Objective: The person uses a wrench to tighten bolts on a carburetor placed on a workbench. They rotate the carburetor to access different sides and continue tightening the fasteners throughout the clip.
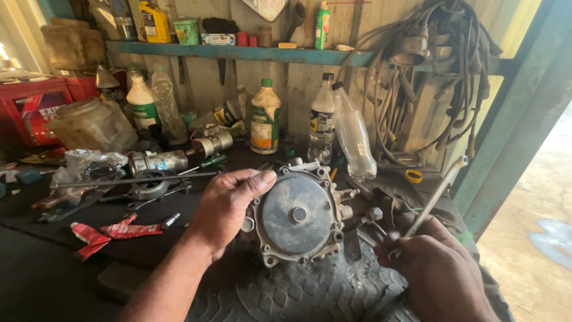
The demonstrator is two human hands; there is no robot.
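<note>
Item 1: round metal pump housing (pixel 298 216), upright on tyre tread (pixel 310 292), centre bench. Your left hand (pixel 223 206) clamps its left rim. Your right hand (pixel 438 271) closed round T-handle wrench (pixel 434 197), shaft angled up-right; housing lies left of it, left hand nearer.

**Greys, reds and greens around the two hands**

The round metal housing (pixel 298 216) that the left hand (pixel 225 206) is gripping is showing dull grey, with a dusty tan film on its flat cover. Under the grip, the rubber mat (pixel 310 292) is looking black with a raised block-tread pattern. The thin rod (pixel 435 194) in the right hand (pixel 438 271) is gleaming pale silver. Left of the left hand, a squeezed tube (pixel 113 231) is lying bright red. Beyond the grip, a bottle (pixel 265 117) is wearing a green cap and yellowed label, the shelf (pixel 238 53) is showing worn teal, and the hanging cables (pixel 429 77) are looking grey-brown.
</note>
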